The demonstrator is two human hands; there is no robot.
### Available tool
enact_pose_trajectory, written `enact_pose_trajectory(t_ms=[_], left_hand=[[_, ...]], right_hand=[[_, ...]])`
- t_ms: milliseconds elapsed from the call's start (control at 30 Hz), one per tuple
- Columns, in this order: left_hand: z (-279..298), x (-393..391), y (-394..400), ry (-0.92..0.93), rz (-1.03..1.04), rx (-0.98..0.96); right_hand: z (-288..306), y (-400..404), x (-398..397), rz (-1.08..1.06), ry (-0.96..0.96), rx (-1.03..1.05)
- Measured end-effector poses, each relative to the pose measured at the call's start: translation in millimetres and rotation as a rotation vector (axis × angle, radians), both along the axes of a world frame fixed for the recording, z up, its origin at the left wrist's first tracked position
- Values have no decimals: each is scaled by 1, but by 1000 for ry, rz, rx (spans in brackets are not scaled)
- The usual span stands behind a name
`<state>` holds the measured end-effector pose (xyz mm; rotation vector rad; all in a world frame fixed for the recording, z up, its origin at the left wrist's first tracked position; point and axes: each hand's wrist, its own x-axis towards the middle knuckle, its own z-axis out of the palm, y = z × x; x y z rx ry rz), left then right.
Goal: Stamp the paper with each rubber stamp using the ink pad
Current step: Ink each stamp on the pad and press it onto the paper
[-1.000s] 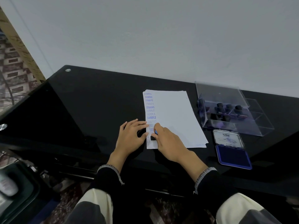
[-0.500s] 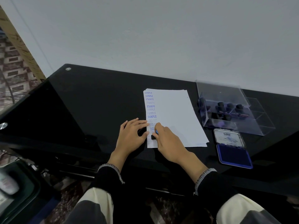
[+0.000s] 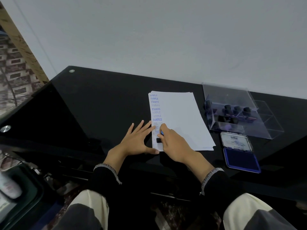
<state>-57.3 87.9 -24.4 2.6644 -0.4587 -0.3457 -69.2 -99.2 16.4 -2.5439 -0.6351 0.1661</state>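
A stack of white paper [image 3: 181, 117] lies on the black glass table [image 3: 93, 103], with a column of blue SAMPLE prints down its left edge. My right hand [image 3: 174, 143] grips a small black rubber stamp [image 3: 158, 140] with a blue top and holds it down on the paper's lower left part. My left hand [image 3: 136, 140] lies flat with spread fingers, its fingertips and thumb on the paper's left edge. The open blue ink pad [image 3: 240, 157] sits to the right of the paper.
A clear plastic box [image 3: 235, 112] holding several black stamps stands at the right behind the ink pad, its lid raised. The white wall rises just behind the table. My knees are under the near edge. A dark bin with a bottle sits low left.
My left hand's fingers have spread and its thumb has slid down to the paper's bottom corner. The right hand stays on the stamp in nearly the same spot.
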Motion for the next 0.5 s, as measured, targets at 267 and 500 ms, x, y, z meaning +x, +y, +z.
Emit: enact_pose_trajectory(t_ms=[267, 500], left_hand=[[0, 0, -1, -10, 13, -14], [4, -2, -2, -3, 23, -33]], right_hand=[[2, 1, 5, -1, -4, 3], [-4, 1, -3, 5, -122, -46]])
